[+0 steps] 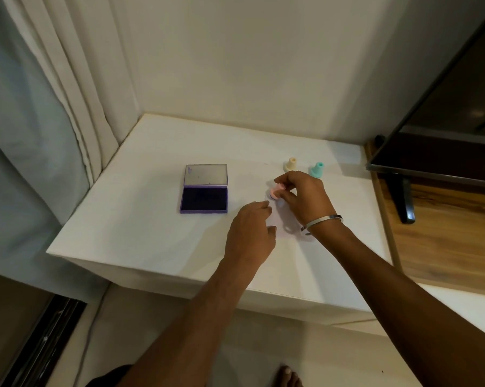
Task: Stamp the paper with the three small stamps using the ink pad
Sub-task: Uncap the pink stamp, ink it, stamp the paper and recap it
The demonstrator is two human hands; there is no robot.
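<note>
pink stamp [275, 192] in right hand [305, 196], over paper [280, 219]

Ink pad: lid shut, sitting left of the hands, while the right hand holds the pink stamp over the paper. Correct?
Not quite. The head view shows the ink pad with its lid open, the dark pad exposed. The rest holds: it sits left of the hands, and the right hand holds the pink stamp over the paper.
</note>
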